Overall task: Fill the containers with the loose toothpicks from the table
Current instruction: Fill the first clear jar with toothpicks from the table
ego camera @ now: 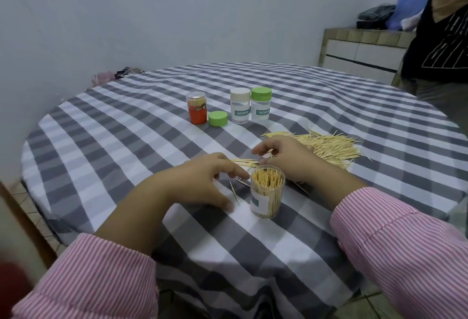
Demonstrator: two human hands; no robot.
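Observation:
An open clear container (pixel 267 192), nearly full of upright toothpicks, stands on the checked tablecloth (pixel 152 141) between my hands. My left hand (pixel 202 182) hovers just left of it, fingers loosely curved, holding nothing that I can see. My right hand (pixel 283 156) lies behind the container, its fingers curled down onto loose toothpicks; whether it pinches any is hidden. A heap of loose toothpicks (pixel 329 146) spreads to the right, with a few strays (pixel 234 192) near the container. Farther back stand a capped beige-lid container (pixel 239 106) and a green-lid container (pixel 260 105).
A loose green lid (pixel 218 118) lies beside an orange-filled clear jar (pixel 197 108) at the back. Another person (pixel 440 40) stands at the table's far right edge. A tiled counter (pixel 362 50) with bags is behind.

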